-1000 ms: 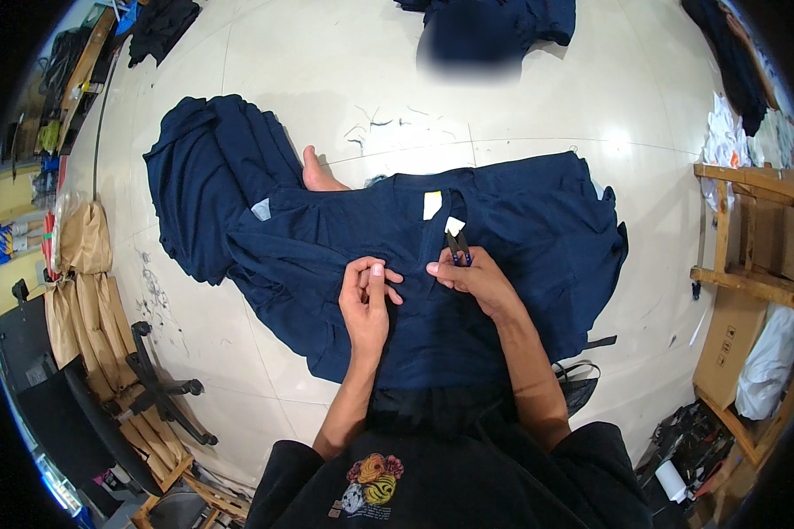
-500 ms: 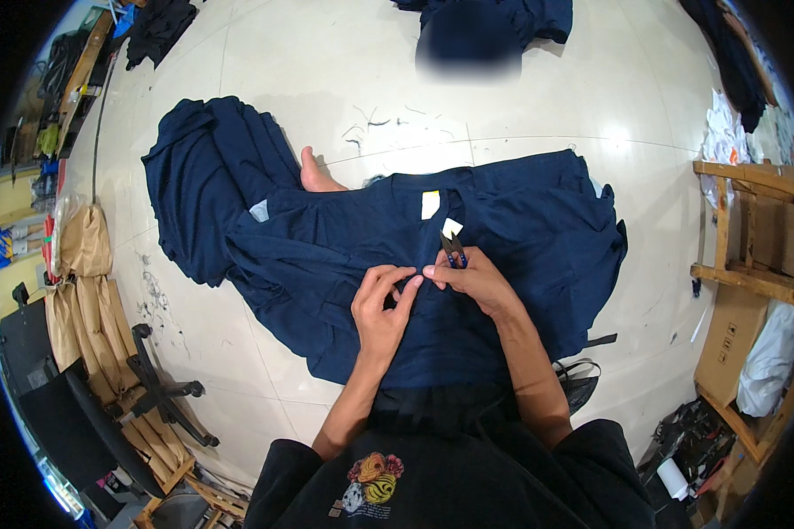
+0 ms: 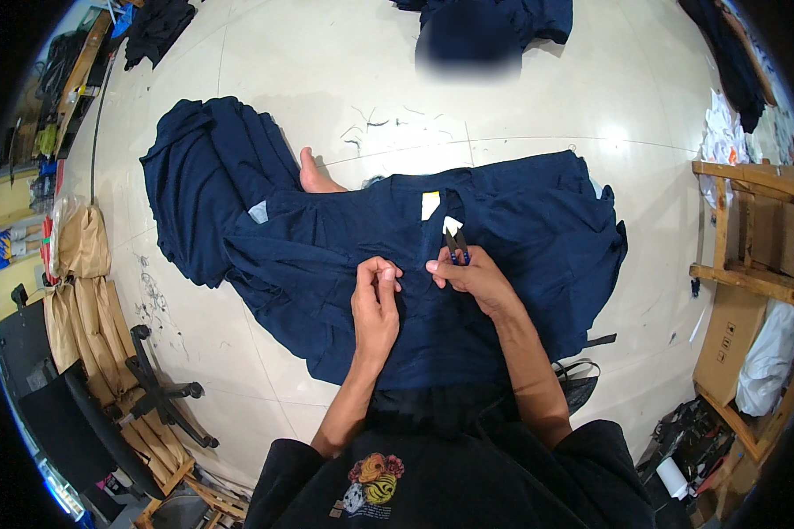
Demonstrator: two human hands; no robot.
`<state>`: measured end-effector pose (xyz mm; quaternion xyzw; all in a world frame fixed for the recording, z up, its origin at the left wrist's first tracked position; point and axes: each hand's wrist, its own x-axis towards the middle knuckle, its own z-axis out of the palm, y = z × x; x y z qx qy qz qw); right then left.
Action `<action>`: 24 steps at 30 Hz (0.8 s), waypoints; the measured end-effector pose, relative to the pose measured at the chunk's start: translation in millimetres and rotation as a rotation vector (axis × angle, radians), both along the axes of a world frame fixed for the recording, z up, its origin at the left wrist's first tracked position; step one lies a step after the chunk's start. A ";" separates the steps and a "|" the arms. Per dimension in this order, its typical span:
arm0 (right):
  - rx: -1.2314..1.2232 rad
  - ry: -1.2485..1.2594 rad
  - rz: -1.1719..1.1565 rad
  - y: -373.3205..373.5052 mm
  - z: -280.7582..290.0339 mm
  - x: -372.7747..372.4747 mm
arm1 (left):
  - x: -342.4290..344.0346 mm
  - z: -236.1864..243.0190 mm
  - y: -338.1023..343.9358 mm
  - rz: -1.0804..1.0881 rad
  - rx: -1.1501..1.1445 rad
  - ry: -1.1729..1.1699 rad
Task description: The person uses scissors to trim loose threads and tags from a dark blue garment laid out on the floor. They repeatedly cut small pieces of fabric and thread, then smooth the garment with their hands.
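Navy blue garment (image 3: 503,256) filled the frame's centre, plain, with a pale yellow tag (image 3: 430,204) and a white tag (image 3: 451,225). Thread snips (image 3: 455,244) were black with blue handles. Floor (image 3: 309,79) was glossy cream. Brown paper stacks (image 3: 71,291) sat at left, a bare wood shelf (image 3: 750,229) at right.

Both hands (image 3: 419,291) on navy garment (image 3: 520,220) (thread snips (image 3: 455,242) in right).

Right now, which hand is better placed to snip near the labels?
Probably the right hand: it already holds the small thread snips, their tips beside the white label. The left hand only presses the navy garment flat.
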<state>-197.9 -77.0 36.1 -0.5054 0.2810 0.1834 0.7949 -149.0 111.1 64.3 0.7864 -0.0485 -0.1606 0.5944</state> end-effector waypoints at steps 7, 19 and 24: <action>0.089 -0.028 -0.051 -0.2 1.6 0.7 | 6.5 8.3 -3.8 -0.190 0.313 -0.642; 0.039 0.002 -0.021 -1.0 -4.0 1.8 | 19.6 0.9 -17.5 -0.528 0.550 -0.658; 0.028 0.009 -0.011 -1.9 -3.0 2.8 | 31.3 6.2 -9.2 -0.385 0.245 -0.169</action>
